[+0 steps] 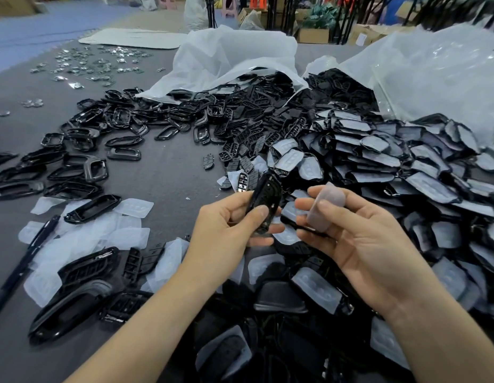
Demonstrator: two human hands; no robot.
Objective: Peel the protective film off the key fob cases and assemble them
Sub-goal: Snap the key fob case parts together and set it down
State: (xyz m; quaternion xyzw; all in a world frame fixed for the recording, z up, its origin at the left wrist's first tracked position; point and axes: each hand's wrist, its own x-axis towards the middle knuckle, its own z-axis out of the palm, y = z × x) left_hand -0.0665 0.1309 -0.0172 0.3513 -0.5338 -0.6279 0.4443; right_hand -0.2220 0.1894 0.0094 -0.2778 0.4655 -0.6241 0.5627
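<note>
Two grips sit mid-frame: our left hand (226, 230) pinches a black key fob case (265, 200) by its edge, thumb and fingers closed on it, while our right hand (359, 244) pinches a translucent protective film (327, 208) just beside it, seemingly peeled free. Discarded films (82, 239) lie lower left near a black pen (24, 261); bare frames (82, 150) spread across the grey table (163, 172) at left. We judge the job early: a large film-covered heap (392, 167) at right spills from plastic bags (240, 56). No writing is legible.

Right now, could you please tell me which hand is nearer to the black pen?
Left. The left hand, holding a black case part, is right of the pen; the right hand, holding peeled film, lies farther right.
</note>
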